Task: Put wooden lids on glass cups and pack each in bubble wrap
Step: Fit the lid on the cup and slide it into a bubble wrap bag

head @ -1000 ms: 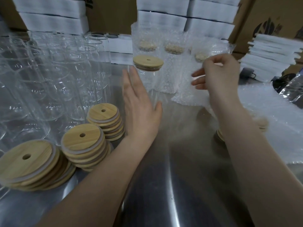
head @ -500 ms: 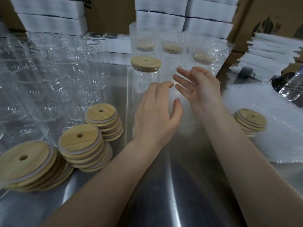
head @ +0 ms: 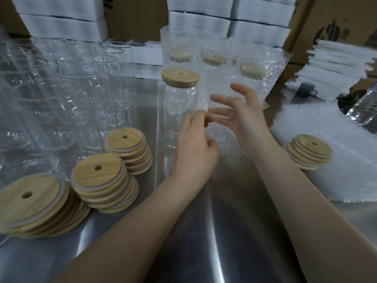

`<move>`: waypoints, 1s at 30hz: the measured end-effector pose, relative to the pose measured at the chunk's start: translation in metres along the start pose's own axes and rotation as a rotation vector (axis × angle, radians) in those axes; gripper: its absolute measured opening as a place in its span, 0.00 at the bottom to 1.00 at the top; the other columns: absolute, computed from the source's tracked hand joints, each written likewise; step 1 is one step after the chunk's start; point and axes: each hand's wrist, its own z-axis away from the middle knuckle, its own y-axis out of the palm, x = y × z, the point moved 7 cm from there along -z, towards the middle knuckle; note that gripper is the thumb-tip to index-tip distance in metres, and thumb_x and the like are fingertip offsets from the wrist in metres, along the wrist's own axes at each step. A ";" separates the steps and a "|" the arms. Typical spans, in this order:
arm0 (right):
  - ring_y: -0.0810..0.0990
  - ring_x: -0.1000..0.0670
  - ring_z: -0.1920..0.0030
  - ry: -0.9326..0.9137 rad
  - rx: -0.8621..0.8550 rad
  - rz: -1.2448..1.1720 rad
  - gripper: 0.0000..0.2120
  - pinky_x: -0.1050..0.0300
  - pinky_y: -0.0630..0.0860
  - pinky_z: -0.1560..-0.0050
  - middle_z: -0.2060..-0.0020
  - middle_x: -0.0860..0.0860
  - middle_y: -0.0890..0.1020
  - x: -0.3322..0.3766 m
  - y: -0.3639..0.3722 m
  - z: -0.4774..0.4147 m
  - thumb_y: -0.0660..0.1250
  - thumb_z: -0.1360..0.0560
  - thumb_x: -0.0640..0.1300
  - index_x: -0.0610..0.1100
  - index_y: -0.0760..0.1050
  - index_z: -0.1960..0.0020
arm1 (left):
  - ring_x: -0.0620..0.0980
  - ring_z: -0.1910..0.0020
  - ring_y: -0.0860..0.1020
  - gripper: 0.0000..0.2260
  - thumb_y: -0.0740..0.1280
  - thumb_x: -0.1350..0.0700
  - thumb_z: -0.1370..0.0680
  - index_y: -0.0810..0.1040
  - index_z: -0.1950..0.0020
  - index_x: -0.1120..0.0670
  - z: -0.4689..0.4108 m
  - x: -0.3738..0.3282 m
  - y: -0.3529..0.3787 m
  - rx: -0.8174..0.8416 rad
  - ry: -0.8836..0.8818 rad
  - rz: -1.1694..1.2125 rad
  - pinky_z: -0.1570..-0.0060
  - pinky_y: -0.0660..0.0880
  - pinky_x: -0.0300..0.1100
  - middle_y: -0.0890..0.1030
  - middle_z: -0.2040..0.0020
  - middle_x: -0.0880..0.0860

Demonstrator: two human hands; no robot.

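We see one cup (head: 178, 111) upright mid-table, empty, with a lid (head: 180, 77) seated on it. To its left stand rows of bare cups (head: 65, 103), empty and unlidded. Behind it three wrapped cups (head: 214, 58) show their lids through the wrap. Three lid stacks (head: 100, 176) sit at left, and a fourth stack (head: 310, 152) rests on a pile of bubble bags (head: 346, 170) at right.

The table (head: 224, 242) is steel, with white boxes (head: 61, 27) and cartons (head: 336, 17) piled behind it.

Our left hand (head: 195, 148) is in front of the lidded cup's lower right side, fingers curled. Whether they grip the loose bag (head: 218, 137) between our hands, we cannot tell. Our right hand (head: 244, 119), further right of the cup, is spread wide by that bag and grips nothing.
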 end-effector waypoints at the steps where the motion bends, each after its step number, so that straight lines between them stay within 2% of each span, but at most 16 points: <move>1: 0.85 0.48 0.59 -0.034 -0.012 0.157 0.15 0.57 0.79 0.58 0.56 0.50 0.86 0.002 0.000 0.001 0.60 0.25 0.32 0.46 0.71 0.42 | 0.43 0.62 0.73 0.16 0.67 0.69 0.28 0.73 0.45 0.53 0.000 0.001 -0.001 -0.020 -0.014 0.043 0.57 0.68 0.26 0.75 0.46 0.51; 2: 0.82 0.50 0.65 -0.063 -0.008 0.276 0.15 0.59 0.76 0.64 0.62 0.51 0.85 0.003 0.000 0.002 0.58 0.28 0.29 0.45 0.73 0.48 | 0.42 0.63 0.74 0.16 0.68 0.68 0.28 0.73 0.46 0.52 0.000 0.002 -0.003 -0.042 -0.024 0.078 0.57 0.68 0.26 0.76 0.47 0.50; 4: 0.76 0.53 0.71 -0.066 0.062 0.381 0.15 0.60 0.70 0.70 0.69 0.52 0.82 0.005 0.001 0.003 0.56 0.32 0.26 0.42 0.76 0.59 | 0.43 0.63 0.75 0.15 0.69 0.66 0.28 0.74 0.45 0.52 -0.001 0.004 -0.007 -0.088 -0.034 0.123 0.57 0.70 0.29 0.78 0.49 0.50; 6: 0.75 0.54 0.70 -0.045 0.218 0.437 0.11 0.61 0.69 0.68 0.68 0.51 0.82 0.006 0.003 0.005 0.59 0.34 0.31 0.43 0.77 0.62 | 0.45 0.62 0.75 0.13 0.69 0.66 0.27 0.75 0.45 0.53 -0.002 0.005 -0.012 -0.130 -0.031 0.153 0.57 0.70 0.31 0.79 0.50 0.51; 8: 0.76 0.55 0.62 -0.026 0.413 0.494 0.08 0.64 0.71 0.62 0.62 0.52 0.83 0.006 0.006 0.009 0.64 0.34 0.39 0.45 0.80 0.58 | 0.46 0.60 0.75 0.12 0.69 0.66 0.26 0.76 0.47 0.54 -0.002 0.005 -0.015 -0.163 -0.017 0.160 0.58 0.70 0.30 0.79 0.51 0.52; 10: 0.79 0.55 0.53 0.013 0.571 0.507 0.10 0.64 0.75 0.50 0.54 0.50 0.82 0.003 0.007 0.015 0.70 0.32 0.44 0.46 0.80 0.50 | 0.46 0.59 0.75 0.10 0.70 0.66 0.26 0.77 0.48 0.55 -0.002 0.005 -0.017 -0.183 0.003 0.153 0.59 0.69 0.27 0.79 0.52 0.54; 13: 0.77 0.51 0.39 0.081 0.653 0.659 0.19 0.54 0.73 0.35 0.41 0.45 0.79 -0.005 0.003 0.017 0.77 0.32 0.44 0.48 0.79 0.43 | 0.43 0.61 0.74 0.08 0.71 0.64 0.25 0.76 0.50 0.54 -0.002 0.005 -0.020 -0.203 0.021 0.140 0.59 0.68 0.26 0.79 0.53 0.53; 15: 0.76 0.51 0.38 0.075 0.644 0.781 0.19 0.52 0.71 0.32 0.40 0.48 0.79 -0.009 0.001 0.015 0.75 0.30 0.38 0.50 0.78 0.41 | 0.41 0.61 0.74 0.09 0.72 0.63 0.25 0.75 0.50 0.52 -0.001 0.004 -0.021 -0.206 0.032 0.119 0.58 0.68 0.25 0.78 0.53 0.52; 17: 0.78 0.51 0.41 0.036 0.623 0.800 0.17 0.54 0.72 0.35 0.44 0.49 0.81 -0.007 0.001 0.014 0.71 0.29 0.33 0.50 0.78 0.44 | 0.40 0.62 0.73 0.11 0.74 0.61 0.25 0.75 0.50 0.51 -0.001 0.003 -0.021 -0.196 0.044 0.109 0.58 0.68 0.25 0.77 0.53 0.50; 20: 0.80 0.54 0.55 -0.035 0.530 0.802 0.16 0.54 0.76 0.48 0.54 0.49 0.82 -0.002 -0.001 0.010 0.67 0.28 0.29 0.48 0.79 0.51 | 0.43 0.63 0.74 0.14 0.76 0.56 0.27 0.76 0.46 0.53 0.000 -0.002 -0.016 -0.126 0.072 0.044 0.59 0.71 0.32 0.75 0.50 0.50; 22: 0.78 0.56 0.62 -0.087 0.401 0.793 0.16 0.52 0.79 0.54 0.60 0.51 0.80 0.002 -0.005 0.004 0.66 0.29 0.28 0.47 0.79 0.52 | 0.47 0.61 0.73 0.18 0.76 0.52 0.27 0.73 0.44 0.53 0.001 -0.005 -0.011 -0.083 0.071 -0.073 0.58 0.72 0.42 0.72 0.50 0.48; 25: 0.82 0.55 0.66 -0.138 0.213 0.707 0.16 0.49 0.82 0.58 0.63 0.51 0.82 0.009 -0.013 -0.001 0.64 0.30 0.27 0.46 0.79 0.51 | 0.54 0.58 0.75 0.21 0.73 0.45 0.27 0.63 0.47 0.50 0.001 -0.001 -0.007 -0.031 -0.040 -0.255 0.62 0.69 0.47 0.71 0.54 0.47; 28: 0.82 0.53 0.70 -0.191 0.115 0.609 0.13 0.48 0.82 0.63 0.63 0.46 0.84 0.016 -0.018 0.000 0.63 0.30 0.29 0.45 0.79 0.55 | 0.60 0.49 0.79 0.24 0.68 0.40 0.26 0.67 0.40 0.53 0.003 0.017 0.005 0.149 -0.221 -0.413 0.58 0.68 0.47 0.79 0.49 0.54; 30: 0.82 0.52 0.70 -0.206 0.095 0.572 0.12 0.47 0.82 0.64 0.64 0.45 0.84 0.017 -0.018 0.000 0.63 0.29 0.30 0.45 0.79 0.57 | 0.61 0.45 0.78 0.24 0.67 0.40 0.25 0.69 0.36 0.53 0.006 0.025 0.011 0.231 -0.305 -0.412 0.55 0.68 0.47 0.80 0.45 0.56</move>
